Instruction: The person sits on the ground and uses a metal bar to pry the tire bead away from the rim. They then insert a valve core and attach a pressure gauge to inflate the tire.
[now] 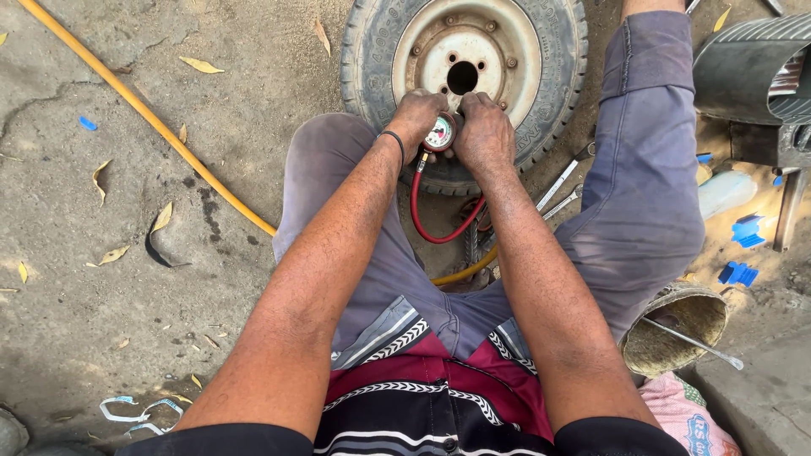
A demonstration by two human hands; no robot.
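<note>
Both hands closed on pressure gauge (440, 133): left hand (416, 118) and right hand (483, 131) grip its sides, pressed at wheel (463, 63) rim, wheel flat on ground. Advise: keep chuck square on valve, dial facing up, red hose (422, 221) w/o kinks.

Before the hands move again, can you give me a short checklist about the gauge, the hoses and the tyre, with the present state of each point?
1. Both hands on the gauge: ok; left hand and right hand grip the round gauge.
2. Dial visible: ok, but the reading: cannot tell.
3. Red hose free of kinks: ok, one smooth loop.
4. Yellow hose free of kinks: ok where visible.
5. Tyre lying flat: ok.
6. Connection to the valve: cannot tell, hidden by the hands.
</note>
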